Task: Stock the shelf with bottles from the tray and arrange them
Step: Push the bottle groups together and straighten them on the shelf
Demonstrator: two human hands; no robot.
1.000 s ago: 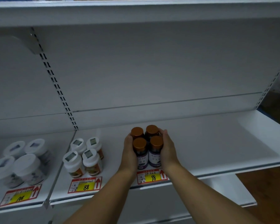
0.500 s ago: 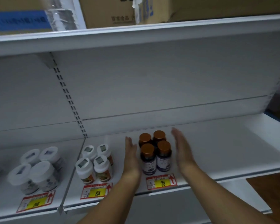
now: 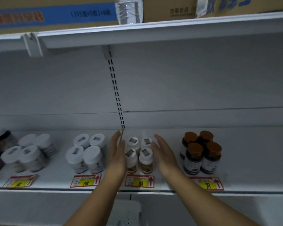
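Observation:
A cluster of small white-capped bottles with orange labels (image 3: 138, 154) stands on the white shelf (image 3: 252, 160) above the tag marked 88. My left hand (image 3: 117, 154) is flat and open on the cluster's left side. My right hand (image 3: 163, 154) is flat and open on its right side, a little apart from it. Neither hand holds anything. A cluster of dark bottles with brown caps (image 3: 201, 152) stands to the right above the tag marked 98. A white mesh tray (image 3: 126, 212) shows below the shelf between my forearms.
Larger white-lidded jars (image 3: 87, 152) stand left of my hands, and more white-lidded jars (image 3: 28, 152) further left. Cardboard boxes (image 3: 55, 15) sit on the upper shelf. A slotted upright (image 3: 116, 88) splits the back panel. Price tags line the front edge.
Both hands let go of the brown-capped bottles and moved left to flank the small white-capped bottles. The view shifted left and upward.

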